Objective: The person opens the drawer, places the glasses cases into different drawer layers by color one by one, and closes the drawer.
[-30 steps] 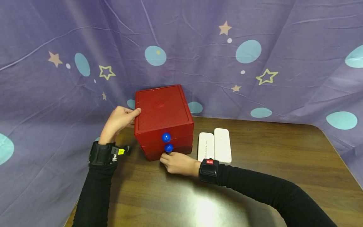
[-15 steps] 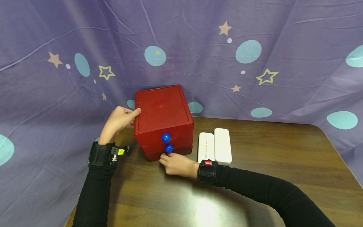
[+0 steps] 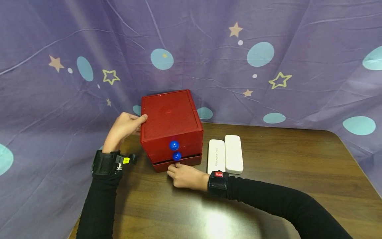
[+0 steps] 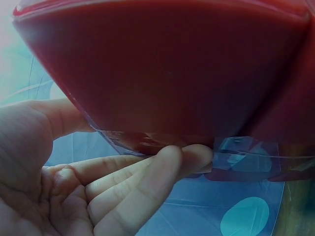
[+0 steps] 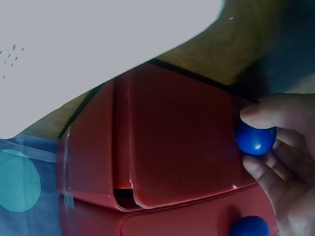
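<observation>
A red drawer box (image 3: pixel 170 116) with blue ball knobs stands on the table, left of middle in the head view. Its bottom drawer (image 3: pixel 191 161) juts out slightly, with a narrow dark gap above it. My right hand (image 3: pixel 186 176) pinches that drawer's blue knob (image 5: pixel 256 140) between thumb and fingers; the head view hides this knob. Two more blue knobs, an upper one (image 3: pixel 174 145) and a lower one (image 3: pixel 177 156), show above. My left hand (image 3: pixel 126 124) grips the box's left edge, thumb on the top rim, with fingers (image 4: pixel 165 169) against the side.
Two long white cases, a nearer one (image 3: pixel 217 154) with small print and a second one (image 3: pixel 234 154), lie side by side to the right of the drawer box. A purple patterned cloth (image 3: pixel 209 59) hangs behind the wooden table (image 3: pixel 286 159).
The bottom drawer has come out a little toward me, with my right hand moving along at its knob. My left hand keeps its place on the box.
</observation>
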`<state>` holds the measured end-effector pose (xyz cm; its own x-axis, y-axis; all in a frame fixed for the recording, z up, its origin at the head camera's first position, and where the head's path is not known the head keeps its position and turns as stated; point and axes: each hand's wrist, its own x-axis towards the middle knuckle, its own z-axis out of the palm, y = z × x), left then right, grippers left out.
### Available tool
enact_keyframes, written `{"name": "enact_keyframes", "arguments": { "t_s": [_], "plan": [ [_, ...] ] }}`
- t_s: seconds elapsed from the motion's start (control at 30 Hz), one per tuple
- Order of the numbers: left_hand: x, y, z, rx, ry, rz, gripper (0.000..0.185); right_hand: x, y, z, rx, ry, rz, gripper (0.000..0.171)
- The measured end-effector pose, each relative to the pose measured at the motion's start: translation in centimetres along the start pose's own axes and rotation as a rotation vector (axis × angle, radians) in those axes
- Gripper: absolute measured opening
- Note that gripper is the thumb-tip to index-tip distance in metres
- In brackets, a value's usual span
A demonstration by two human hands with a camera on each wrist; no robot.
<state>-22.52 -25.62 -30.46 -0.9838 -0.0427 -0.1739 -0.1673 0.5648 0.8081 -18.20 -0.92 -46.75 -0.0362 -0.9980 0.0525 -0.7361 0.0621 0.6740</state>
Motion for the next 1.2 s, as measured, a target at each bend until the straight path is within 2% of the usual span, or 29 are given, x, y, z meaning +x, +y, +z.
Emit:
{"name": "enact_keyframes", "arguments": {
  "t_s": [0.4, 0.7, 1.2],
  "plan": [
    [0.0, -0.3, 0.0, 0.005, 0.013, 0.002, 0.042, -0.7, -1.4, -1.2, -0.009, -0.016, -0.048, 0.018],
    [-0.1, -0.4, 0.2, -0.010, 0.006, 0.020, 0.041, -1.0, -2.4, -1.4, -0.011, 0.020, -0.033, 0.022],
    [-0.1, -0.7, 0.2, 0.024, 0.017, 0.039, 0.041, -1.8, -3.9, -2.8, -0.010, 0.031, -0.037, 0.023]
  ]
}}
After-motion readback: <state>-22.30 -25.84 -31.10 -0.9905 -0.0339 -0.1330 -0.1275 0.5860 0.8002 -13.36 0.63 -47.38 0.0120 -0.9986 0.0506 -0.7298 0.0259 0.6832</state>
